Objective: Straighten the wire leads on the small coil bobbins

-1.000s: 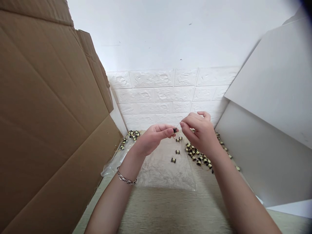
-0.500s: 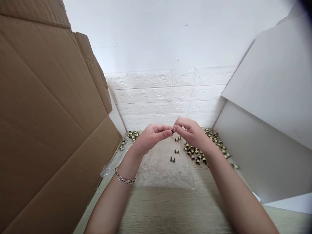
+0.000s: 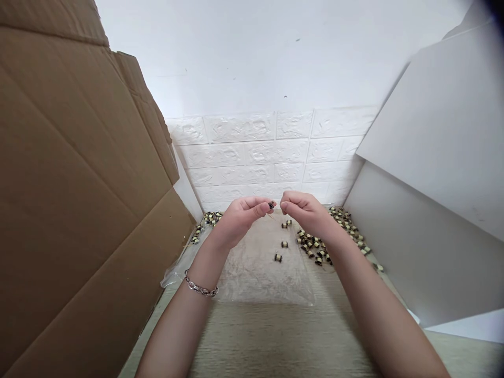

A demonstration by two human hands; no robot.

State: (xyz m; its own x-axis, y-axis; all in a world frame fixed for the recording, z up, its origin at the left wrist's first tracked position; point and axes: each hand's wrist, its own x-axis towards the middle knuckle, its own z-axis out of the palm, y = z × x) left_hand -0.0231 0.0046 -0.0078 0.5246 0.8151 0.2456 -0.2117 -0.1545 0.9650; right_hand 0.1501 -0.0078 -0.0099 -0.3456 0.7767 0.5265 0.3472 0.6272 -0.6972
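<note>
My left hand is raised above the table, thumb and fingers pinched on a small black and yellow bobbin. Just to its right my right hand is closed in a pinch, a short gap from the bobbin; a thin wire may run between them but I cannot make it out. Below the hands lies a clear plastic bag with three loose bobbins on it. A pile of bobbins lies under my right wrist.
A large brown cardboard sheet stands along the left. White panels slope along the right. A white brick-pattern wall closes the back. More bobbins lie in a small heap at the back left and in a row by the right panel.
My right hand has closed from spread fingers into a pinch, come in to the bobbin, then drawn slightly right. My left hand has shifted a little left with the bobbin.
</note>
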